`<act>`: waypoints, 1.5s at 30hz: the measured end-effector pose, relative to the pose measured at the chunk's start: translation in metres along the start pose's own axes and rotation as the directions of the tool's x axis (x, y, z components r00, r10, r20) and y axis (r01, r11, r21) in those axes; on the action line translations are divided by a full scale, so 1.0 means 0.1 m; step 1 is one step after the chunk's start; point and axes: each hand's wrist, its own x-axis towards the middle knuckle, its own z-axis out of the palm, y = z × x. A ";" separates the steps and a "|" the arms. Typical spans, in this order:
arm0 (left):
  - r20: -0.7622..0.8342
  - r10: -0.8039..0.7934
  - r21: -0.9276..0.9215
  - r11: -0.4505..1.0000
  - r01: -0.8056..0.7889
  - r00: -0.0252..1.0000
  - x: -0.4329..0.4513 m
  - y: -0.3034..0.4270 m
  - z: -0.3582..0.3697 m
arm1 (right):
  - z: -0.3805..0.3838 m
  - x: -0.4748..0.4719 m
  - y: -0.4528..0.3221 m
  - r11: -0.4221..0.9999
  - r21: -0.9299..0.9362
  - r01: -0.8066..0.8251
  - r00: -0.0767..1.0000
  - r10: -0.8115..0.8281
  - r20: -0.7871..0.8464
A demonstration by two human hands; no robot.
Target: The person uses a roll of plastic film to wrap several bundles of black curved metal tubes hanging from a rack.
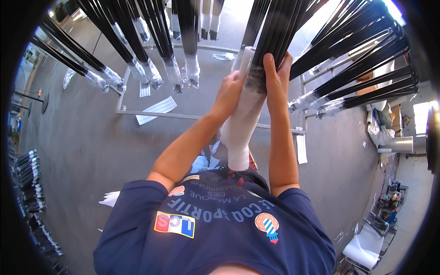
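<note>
A bundle of long black strips (275,31) stands before me, its lower part covered by translucent white wrapping (244,113). My right hand (277,74) grips the bundle's right side just above the wrapping, thumb in front. My left hand (231,91) is closed around the lower part of a slim roll of clear film (246,60), held upright against the bundle's left side. The wrapping runs down to a thick, rounded white end (238,160) close to my shirt. Whether the film on the roll joins the wrapping, I cannot tell.
Several black bundles with plastic-wrapped ends (177,74) lean to the left, others (330,99) to the right. A low metal frame (165,114) crosses the floor ahead. White striped sheets (156,110) lie by it. Rolls and bags (395,144) are at the far right, near a chair (367,240).
</note>
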 end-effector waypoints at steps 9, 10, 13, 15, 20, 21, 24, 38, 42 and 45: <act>0.022 0.138 0.018 0.990 -0.138 0.990 0.24 -0.01 0.12 | -0.16 -0.56 -0.34 0.998 -0.039 -0.048 0.986 0.054 0.159; 0.043 -0.090 0.146 0.986 0.083 0.995 0.05 0.42 0.26 | -0.15 -0.52 -0.56 0.988 0.022 -0.152 0.980 0.148 0.130; 0.161 -0.093 -0.011 0.995 0.096 0.983 -0.20 0.89 0.30 | -0.05 -0.48 -0.92 0.970 0.095 -0.223 0.966 0.206 0.158; 0.172 -0.061 -0.057 0.996 0.072 0.983 -0.22 0.97 0.32 | -0.03 -0.46 -1.03 0.976 0.094 -0.194 0.970 0.177 0.167; 0.081 0.148 -0.074 0.987 -0.142 0.986 -0.09 0.77 0.24 | 0.02 -0.44 -0.95 0.988 0.108 -0.114 0.975 0.090 0.204; 0.120 0.166 -0.049 0.986 -0.161 0.979 0.00 0.65 0.15 | 0.04 -0.45 -0.85 0.985 0.119 -0.126 0.974 0.099 0.205; 0.208 0.088 -0.051 0.996 -0.079 0.974 -0.11 0.77 0.23 | -0.18 -0.49 -0.69 0.986 0.101 -0.130 0.970 0.105 0.221; 0.278 -0.041 0.057 0.998 0.026 0.960 -0.08 0.76 0.35 | 0.04 0.41 -1.50 -0.161 -0.115 0.980 0.145 0.188 0.971; 0.393 -0.021 -0.025 0.999 0.033 0.919 -0.05 0.62 0.28 | 0.03 0.50 -1.65 -0.016 -0.006 1.000 0.011 0.339 0.941; 0.492 0.116 -0.370 0.925 0.087 0.863 -0.02 0.45 0.27 | 0.17 0.57 -1.72 0.012 0.016 1.000 -0.020 0.512 0.859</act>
